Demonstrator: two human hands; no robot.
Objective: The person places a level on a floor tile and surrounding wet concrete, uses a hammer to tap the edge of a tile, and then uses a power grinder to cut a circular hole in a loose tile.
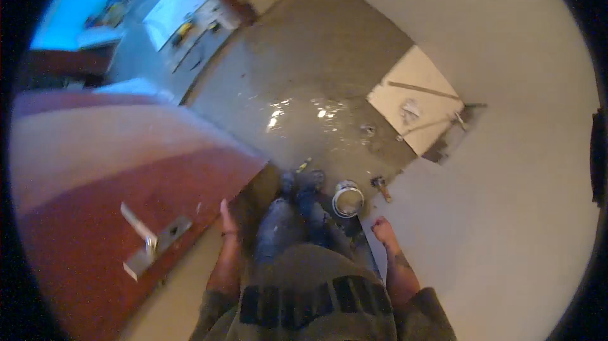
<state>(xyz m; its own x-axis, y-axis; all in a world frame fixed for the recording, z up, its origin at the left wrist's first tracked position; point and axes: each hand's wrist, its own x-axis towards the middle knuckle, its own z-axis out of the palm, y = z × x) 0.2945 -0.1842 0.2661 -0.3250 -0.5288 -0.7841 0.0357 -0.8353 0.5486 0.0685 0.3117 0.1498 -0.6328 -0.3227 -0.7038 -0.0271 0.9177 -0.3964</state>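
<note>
My left hand [228,217] is at the edge of a red door [88,195], its fingers stretched out along that edge. A silver lever handle [152,243] is fixed to the door. My right hand [382,229] hangs beside the pale wall, its fingers curled in and nothing visible in them. A white bucket [348,200] stands on the floor by my feet, with greyish contents. To its right lies a hammer-like tool [382,189] with a brownish handle. A small yellow object [304,165] lies just ahead of my shoes.
Shiny grey floor [297,69] spreads ahead. A pale square board [415,97] leans or lies by the right wall, with a thin strip [423,90] across it. Through the doorway at upper left, tools [183,31] and clutter show, blurred. A pale wall [506,151] runs along my right.
</note>
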